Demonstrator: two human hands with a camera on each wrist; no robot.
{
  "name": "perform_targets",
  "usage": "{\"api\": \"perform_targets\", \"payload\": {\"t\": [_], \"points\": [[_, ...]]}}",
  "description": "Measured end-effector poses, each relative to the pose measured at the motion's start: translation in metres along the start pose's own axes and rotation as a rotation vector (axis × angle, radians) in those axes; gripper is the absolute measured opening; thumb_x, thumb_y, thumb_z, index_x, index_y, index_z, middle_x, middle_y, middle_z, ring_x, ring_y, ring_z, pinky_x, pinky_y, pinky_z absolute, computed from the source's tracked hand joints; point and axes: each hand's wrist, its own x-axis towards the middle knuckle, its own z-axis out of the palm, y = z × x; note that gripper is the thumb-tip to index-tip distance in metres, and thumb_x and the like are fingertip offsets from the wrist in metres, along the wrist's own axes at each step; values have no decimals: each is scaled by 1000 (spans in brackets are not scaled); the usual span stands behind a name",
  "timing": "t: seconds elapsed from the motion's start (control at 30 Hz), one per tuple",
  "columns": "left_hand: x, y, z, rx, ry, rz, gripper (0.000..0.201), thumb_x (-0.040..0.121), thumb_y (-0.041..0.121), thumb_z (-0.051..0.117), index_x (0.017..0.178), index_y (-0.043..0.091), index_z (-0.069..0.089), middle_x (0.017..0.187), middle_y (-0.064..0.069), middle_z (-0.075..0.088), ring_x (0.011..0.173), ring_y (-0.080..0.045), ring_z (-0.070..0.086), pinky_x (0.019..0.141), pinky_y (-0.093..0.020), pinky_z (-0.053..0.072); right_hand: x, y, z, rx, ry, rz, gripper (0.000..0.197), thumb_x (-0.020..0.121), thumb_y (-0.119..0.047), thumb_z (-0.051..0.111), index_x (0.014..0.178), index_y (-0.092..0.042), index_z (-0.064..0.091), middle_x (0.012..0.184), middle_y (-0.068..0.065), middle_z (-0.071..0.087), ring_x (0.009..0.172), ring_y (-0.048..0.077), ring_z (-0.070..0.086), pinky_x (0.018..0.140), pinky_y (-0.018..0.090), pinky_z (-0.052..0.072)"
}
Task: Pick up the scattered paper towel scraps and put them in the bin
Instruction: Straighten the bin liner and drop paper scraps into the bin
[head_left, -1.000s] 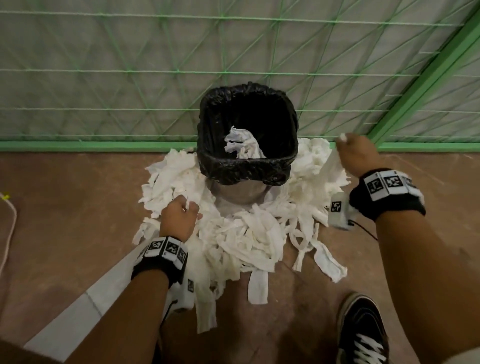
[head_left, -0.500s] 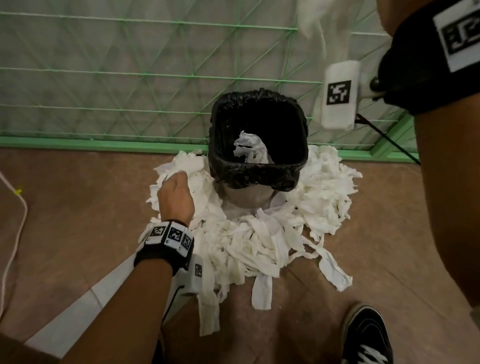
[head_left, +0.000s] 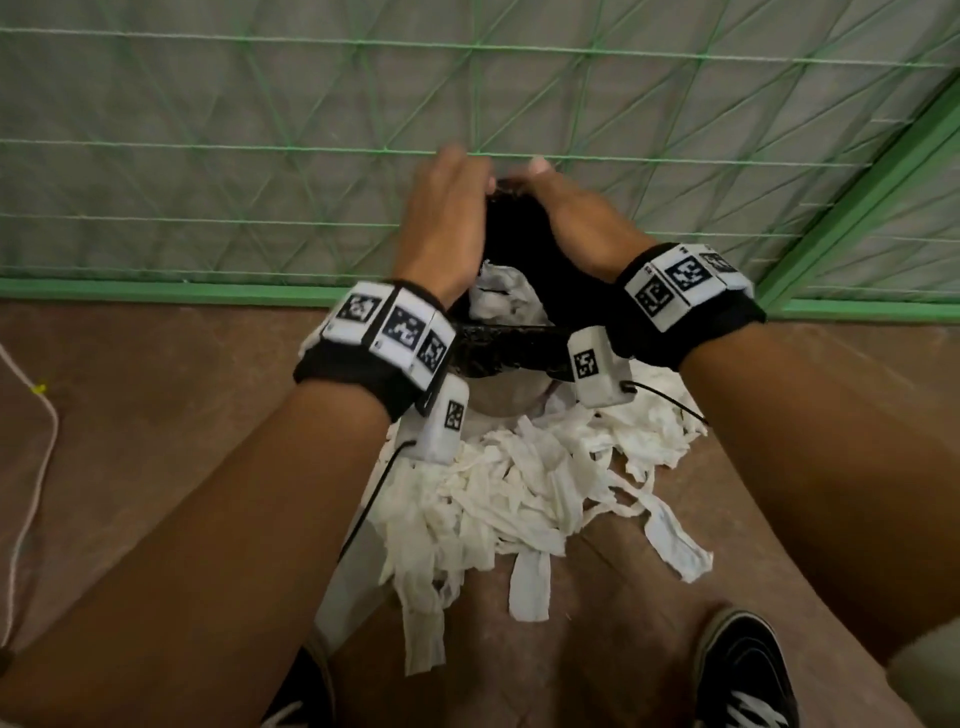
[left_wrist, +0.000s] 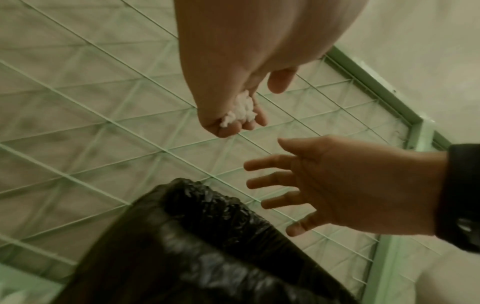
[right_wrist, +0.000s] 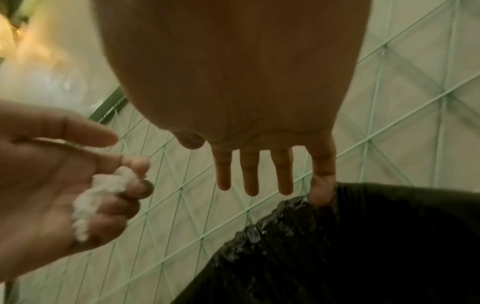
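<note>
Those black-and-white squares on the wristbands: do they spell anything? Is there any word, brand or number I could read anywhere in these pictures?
No readable text anywhere.
Wristbands: black-and-white square code patterns only, no letters or digits.
White wrist boxes: one such pattern each.
Black bin liner, paper scraps, shoe, green mesh: no print visible.

floor: we see worn brown, a pale strip crossing near-left | far wall: grey panels under a green wire grid | green base rail where wall meets floor | green post slanting at right | white cord far left
</note>
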Motion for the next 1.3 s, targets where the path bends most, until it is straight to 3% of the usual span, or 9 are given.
{"api": "perform_targets", "payload": {"t": [0.1, 0.27, 0.37, 0.5, 0.67, 0.83, 0.93, 1.1, 1.3], "points": [[14, 5, 18, 32, -189, 16, 42, 84, 28, 34, 105, 13, 67, 126, -15, 57, 120, -29, 51, 106, -42, 39, -8, 23, -23, 165, 346, -41, 52, 83, -49, 25, 105, -24, 65, 121, 11, 62, 109, 20, 55, 100, 36, 42], [12, -20, 13, 133, -175, -32, 41, 87, 38, 40, 110, 21, 69, 147, 2, 44, 138, -13, 36, 116, -32, 22, -26, 111, -57, 240, 648, 384, 13, 74, -25, 48, 61, -23, 51, 77, 7, 60, 71, 21, 57, 62, 36, 48], [-9, -48, -9, 180, 76, 16, 35, 85, 24, 36, 87, 15, 69, 110, -7, 59, 110, -19, 51, 100, -31, 35, -48, 166, -50, -162, 196, 648, 28, 91, -11, 44, 64, -18, 45, 75, 7, 55, 61, 17, 53, 48, 20, 49], [-42, -114, -35, 267, 194, -321, 27, 85, 21, 42, 69, 11, 60, 79, -13, 62, 81, -29, 55, 76, -37, 43, -102, 202, 8, -116, -368, 854, 25, 87, -11, 57, 110, -2, 61, 79, 5, 61, 68, 20, 62, 50, 26, 56], [-114, -167, -22, 773, -768, -603, 33, 90, 36, 54, 114, 15, 56, 104, -17, 65, 92, -34, 66, 73, -33, 50, -133, 201, 76, -178, -654, 720, 99, 71, -50, 75, 149, -26, 19, 150, 1, 34, 138, 29, 34, 111, 43, 36], [-176, -185, 8, 952, -1135, -544, 79, 73, 54, 68, 141, 36, 33, 142, -3, 49, 124, -27, 53, 97, -37, 46, -127, 187, 112, -567, -480, 354, 27, 89, -18, 50, 114, -10, 59, 129, 13, 57, 123, 31, 52, 99, 35, 43], [-188, -190, 20, 1045, -1077, -313, 39, 88, 31, 52, 125, 18, 53, 131, -11, 55, 118, -28, 54, 95, -34, 43, -108, 170, 97, -377, -422, 436, 12, 81, -11, 53, 71, -18, 50, 95, 12, 64, 95, 28, 60, 71, 29, 51], [-165, -181, 10, 924, -864, -258, 32, 96, 29, 37, 113, 9, 57, 123, -12, 56, 115, -29, 53, 97, -37, 41, -81, 142, 42, -197, -230, 463, 31, 95, -28, 47, 110, -6, 63, 116, 17, 61, 96, 26, 54, 83, 33, 41], [-128, -155, -11, 638, -571, -383, 55, 94, 54, 40, 65, 10, 55, 77, -13, 61, 73, -26, 59, 75, -36, 44, -68, 124, -25, 141, 101, 504, 10, 82, -5, 60, 78, 4, 61, 75, 18, 57, 78, 36, 66, 75, 47, 59]]}}
